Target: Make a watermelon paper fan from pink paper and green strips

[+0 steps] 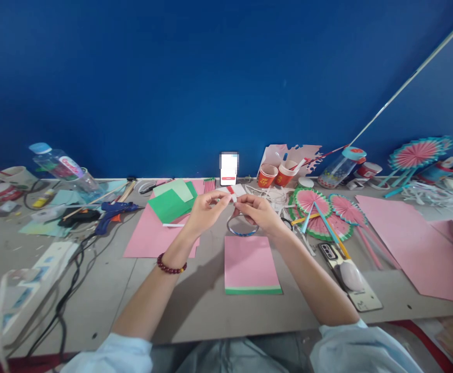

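Ring [243,234]: thin, circular; near side blue-and-white.
Right hand [256,208]: pinching ring's far side.
Left hand [209,208]: fingertips closed; contents unclear.

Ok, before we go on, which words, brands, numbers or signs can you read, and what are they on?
No text reads with certainty.
Bottle: white script on the label, too blurred.
Left red cup: gold marks, too blurred.
Right red cup: gold marks, too blurred.
Upright phone: screen partly pixelated, its text too small.
Lying phone: dark mark, possibly "M", unsure.
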The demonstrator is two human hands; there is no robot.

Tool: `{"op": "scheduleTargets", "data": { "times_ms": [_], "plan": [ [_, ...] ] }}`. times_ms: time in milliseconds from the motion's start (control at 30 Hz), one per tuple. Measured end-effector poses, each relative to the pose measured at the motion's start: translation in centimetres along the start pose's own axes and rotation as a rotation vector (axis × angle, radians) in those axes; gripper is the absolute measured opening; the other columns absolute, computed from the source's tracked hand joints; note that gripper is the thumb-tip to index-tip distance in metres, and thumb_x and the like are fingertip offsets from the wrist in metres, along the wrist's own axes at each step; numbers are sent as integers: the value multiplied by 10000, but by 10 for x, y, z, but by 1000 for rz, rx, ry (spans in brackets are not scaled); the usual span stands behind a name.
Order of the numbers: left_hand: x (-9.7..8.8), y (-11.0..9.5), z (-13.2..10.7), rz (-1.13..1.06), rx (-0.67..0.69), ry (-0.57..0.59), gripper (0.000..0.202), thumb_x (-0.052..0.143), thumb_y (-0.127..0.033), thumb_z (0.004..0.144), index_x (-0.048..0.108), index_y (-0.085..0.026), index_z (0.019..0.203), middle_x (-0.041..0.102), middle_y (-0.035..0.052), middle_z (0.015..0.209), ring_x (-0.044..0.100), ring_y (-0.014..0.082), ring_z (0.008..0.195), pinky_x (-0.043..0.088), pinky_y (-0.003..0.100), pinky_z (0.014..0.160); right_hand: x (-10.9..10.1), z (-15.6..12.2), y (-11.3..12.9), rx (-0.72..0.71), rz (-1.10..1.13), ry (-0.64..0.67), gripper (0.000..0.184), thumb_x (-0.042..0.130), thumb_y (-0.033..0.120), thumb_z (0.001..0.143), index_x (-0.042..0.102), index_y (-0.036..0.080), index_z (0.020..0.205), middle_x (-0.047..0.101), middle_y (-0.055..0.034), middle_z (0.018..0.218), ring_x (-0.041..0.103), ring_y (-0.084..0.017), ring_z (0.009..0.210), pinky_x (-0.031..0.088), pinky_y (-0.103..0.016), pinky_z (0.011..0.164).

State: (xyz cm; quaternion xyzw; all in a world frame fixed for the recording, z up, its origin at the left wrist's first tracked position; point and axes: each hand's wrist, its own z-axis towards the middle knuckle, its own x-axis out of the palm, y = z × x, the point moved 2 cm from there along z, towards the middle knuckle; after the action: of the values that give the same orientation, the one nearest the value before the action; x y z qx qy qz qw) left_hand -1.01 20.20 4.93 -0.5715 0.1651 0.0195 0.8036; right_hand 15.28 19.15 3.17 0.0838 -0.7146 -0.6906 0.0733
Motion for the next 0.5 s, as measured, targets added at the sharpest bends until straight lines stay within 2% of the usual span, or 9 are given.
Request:
{"op": "scheduleTargets", "data": {
  "times_ms": [100, 200, 333, 500],
  "plan": [
    [-1, -5, 0, 33, 68, 39, 148, 584, -280, 805, 691, -198, 866, 708, 50, 962, 640, 186, 904, 507, 267, 721, -2, 0, 0, 41, 154, 63, 291, 689, 440, 730, 586, 170, 764, 677, -7, 712, 323, -11, 377, 182, -194, 367],
    [-1, -4, 1, 66, 90, 59, 121, 623, -240, 777, 698, -195, 859, 713, 57, 952, 648, 190, 905, 518, 287, 768, -3, 0, -1, 60, 241, 94, 283, 705, 415, 724, 589, 166, 789, 667, 0, 700, 314, -4, 365, 153, -198, 362],
    [1, 2, 3, 48, 86, 25, 117, 633, -257, 786, 718, -190, 829, 731, 59, 889, 673, 196, 857, 540, 303, 757, -3, 1, -1, 59, 281, 96, 274, 698, 403, 742, 591, 159, 803, 658, 0, 693, 314, 0, 359, 147, -196, 361],
    [2, -4, -3, 73, 247, -41, 94, 629, -205, 802, 721, -200, 820, 728, 48, 872, 675, 178, 830, 555, 298, 743, -4, 1, -1, 23, 354, 161, 237, 683, 373, 766, 557, 173, 783, 643, 6, 695, 345, -16, 393, 189, -182, 372]
  ]
}}
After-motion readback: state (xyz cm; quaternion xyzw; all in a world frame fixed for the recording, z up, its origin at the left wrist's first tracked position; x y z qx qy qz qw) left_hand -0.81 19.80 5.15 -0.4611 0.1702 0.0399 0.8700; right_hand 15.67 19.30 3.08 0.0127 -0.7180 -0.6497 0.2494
